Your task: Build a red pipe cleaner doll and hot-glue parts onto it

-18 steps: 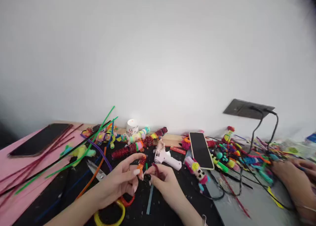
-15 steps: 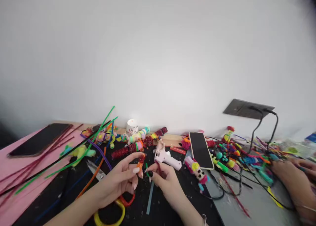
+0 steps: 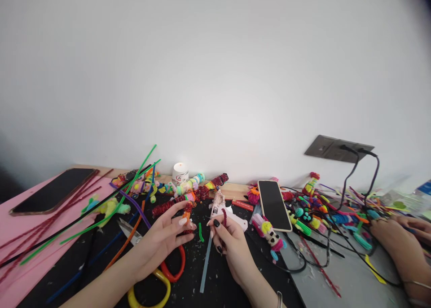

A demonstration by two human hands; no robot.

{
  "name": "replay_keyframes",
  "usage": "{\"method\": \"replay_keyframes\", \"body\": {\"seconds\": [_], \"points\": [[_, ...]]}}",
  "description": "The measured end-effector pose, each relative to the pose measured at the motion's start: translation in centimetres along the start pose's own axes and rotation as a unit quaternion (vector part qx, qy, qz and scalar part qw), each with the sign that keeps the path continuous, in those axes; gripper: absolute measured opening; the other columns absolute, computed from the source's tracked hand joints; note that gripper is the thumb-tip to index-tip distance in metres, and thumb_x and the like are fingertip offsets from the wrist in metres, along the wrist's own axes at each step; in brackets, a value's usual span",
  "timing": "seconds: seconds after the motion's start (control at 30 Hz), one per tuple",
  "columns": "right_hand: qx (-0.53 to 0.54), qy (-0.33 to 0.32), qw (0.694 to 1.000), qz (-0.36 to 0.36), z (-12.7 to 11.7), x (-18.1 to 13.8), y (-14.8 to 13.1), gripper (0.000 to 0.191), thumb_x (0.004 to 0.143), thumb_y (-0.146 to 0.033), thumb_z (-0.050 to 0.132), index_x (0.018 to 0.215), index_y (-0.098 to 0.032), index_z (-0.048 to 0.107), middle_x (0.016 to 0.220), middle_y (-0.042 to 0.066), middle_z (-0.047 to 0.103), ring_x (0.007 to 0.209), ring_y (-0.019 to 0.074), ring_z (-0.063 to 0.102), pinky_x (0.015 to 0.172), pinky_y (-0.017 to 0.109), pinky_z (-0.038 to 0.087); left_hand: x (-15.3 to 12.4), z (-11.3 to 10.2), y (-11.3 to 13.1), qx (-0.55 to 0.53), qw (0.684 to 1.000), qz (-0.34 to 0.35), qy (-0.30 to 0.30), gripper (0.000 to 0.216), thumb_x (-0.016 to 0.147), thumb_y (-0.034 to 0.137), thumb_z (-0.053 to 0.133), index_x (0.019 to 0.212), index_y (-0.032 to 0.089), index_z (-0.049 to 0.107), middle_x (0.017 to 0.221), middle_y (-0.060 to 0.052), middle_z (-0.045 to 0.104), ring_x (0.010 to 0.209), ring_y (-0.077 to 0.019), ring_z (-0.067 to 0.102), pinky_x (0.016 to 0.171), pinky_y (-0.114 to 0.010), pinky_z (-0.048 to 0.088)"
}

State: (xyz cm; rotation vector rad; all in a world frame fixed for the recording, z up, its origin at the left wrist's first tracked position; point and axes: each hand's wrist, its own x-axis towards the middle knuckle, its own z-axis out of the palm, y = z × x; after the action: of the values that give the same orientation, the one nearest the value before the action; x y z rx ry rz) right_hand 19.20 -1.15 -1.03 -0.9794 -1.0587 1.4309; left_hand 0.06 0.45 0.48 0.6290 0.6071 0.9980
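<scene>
My left hand (image 3: 164, 240) pinches a small coiled pipe-cleaner figure (image 3: 186, 213), red above and orange below, between thumb and fingertips over the black mat (image 3: 84, 272). My right hand (image 3: 229, 238) is closed around a short dark-red pipe-cleaner piece (image 3: 224, 217) that sticks up past its fingers. The two hands sit a little apart, with a short green pipe-cleaner scrap (image 3: 200, 232) on the mat between them. A white glue gun (image 3: 226, 210) lies just behind my right hand.
Long pipe cleaners (image 3: 101, 209), scissors (image 3: 132, 232), red and yellow rings (image 3: 158, 281) and a clear glue stick (image 3: 205, 265) lie around. A phone (image 3: 274, 204) rests centre right, another (image 3: 54, 190) on pink paper. Another person's hands (image 3: 400, 243) work among coloured pieces at the right.
My hands have drawn apart and lifted slightly. The right hand has pulled the dark-red piece away from the figure that the left hand holds.
</scene>
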Motion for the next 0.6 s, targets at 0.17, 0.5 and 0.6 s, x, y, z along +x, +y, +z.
{"method": "replay_keyframes", "body": {"seconds": [0.17, 0.5, 0.6], "points": [[0.011, 0.011, 1.0, 0.005, -0.05, 0.03, -0.06, 0.028, 0.084, -0.043, 0.059, 0.086, -0.015, 0.061, 0.063, -0.004, 0.048, 0.042, 0.0037, 0.029, 0.039, 0.02, 0.014, 0.44, -0.5, -0.03, -0.036, 0.999, 0.014, 0.023, 0.042, 0.083, 0.019, 0.066, 0.122, 0.028, 0.054, 0.087, -0.002, 0.069, 0.092, -0.0161, 0.066, 0.089, -0.034, 0.049], [-0.009, -0.066, 0.997, 0.042, 0.37, -0.07, -0.24, 0.029, 0.084, -0.043, 0.06, 0.083, -0.014, 0.061, 0.059, -0.002, 0.053, 0.04, 0.0037, 0.029, 0.041, 0.021, 0.014, 0.0, 0.12, -0.49, 0.023, 0.999, 0.01, -0.023, 0.041, 0.08, 0.02, 0.069, 0.118, 0.023, 0.055, 0.097, -0.005, 0.071, 0.114, -0.0221, 0.059, 0.102, -0.036, 0.04], [-0.046, -0.08, 0.994, 0.051, 0.55, -0.15, -0.37, 0.03, 0.083, -0.044, 0.062, 0.079, -0.014, 0.061, 0.058, -0.002, 0.055, 0.042, 0.0042, 0.031, 0.042, 0.021, 0.016, -0.13, 0.24, -0.73, 0.051, 0.998, -0.003, -0.029, 0.043, 0.081, 0.021, 0.068, 0.12, 0.022, 0.052, 0.093, -0.004, 0.072, 0.107, -0.0199, 0.063, 0.104, -0.037, 0.038]]}}
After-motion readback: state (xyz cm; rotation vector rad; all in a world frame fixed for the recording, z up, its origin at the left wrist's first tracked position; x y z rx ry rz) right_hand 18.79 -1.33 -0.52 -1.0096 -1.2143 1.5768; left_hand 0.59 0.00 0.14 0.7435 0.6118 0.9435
